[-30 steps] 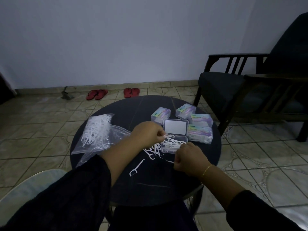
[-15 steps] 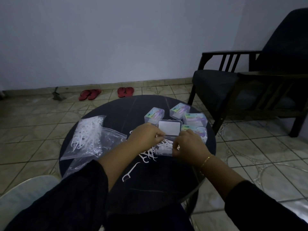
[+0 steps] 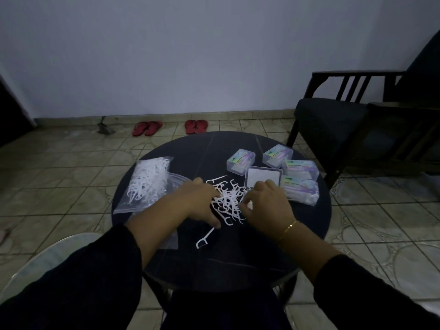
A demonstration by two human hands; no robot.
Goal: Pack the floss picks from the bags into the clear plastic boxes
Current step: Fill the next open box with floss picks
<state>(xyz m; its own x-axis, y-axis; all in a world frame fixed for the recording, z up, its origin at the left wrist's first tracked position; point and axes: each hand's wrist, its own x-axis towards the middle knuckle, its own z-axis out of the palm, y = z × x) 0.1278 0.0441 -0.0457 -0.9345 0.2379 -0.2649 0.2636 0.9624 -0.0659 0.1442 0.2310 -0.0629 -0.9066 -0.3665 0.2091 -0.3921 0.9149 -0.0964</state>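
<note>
Left hand laid palm-down on the round dark table, thumb stretched toward the near edge, fingertips buried in the left side of the loose pile of white floss picks; whether those fingers pinch any pick or only press on them, impossible to tell. Right hand just right of the pile, fingers curled, thumb and forefinger drawn together at the pile's edge, seemingly on something white, too blurred to name for certain. Beneath and beyond the right hand, the open clear box, its lid raised and showing a pale rectangle, base mostly hidden by the knuckles. One stray floss pick lying alone, nearer the table's front edge, apart from the pile. Left of the left hand, a clear bag still full of white picks, lying flat, with a second, flatter clear bag partly tucked under the wrist. Behind and right of the open box, four closed labelled boxes clustered close together. Gold bracelet on the right wrist, dark sleeves on both arms. Farther out: tiled floor, two pairs of red sandals by the wall, a dark wooden armchair to the right.
</note>
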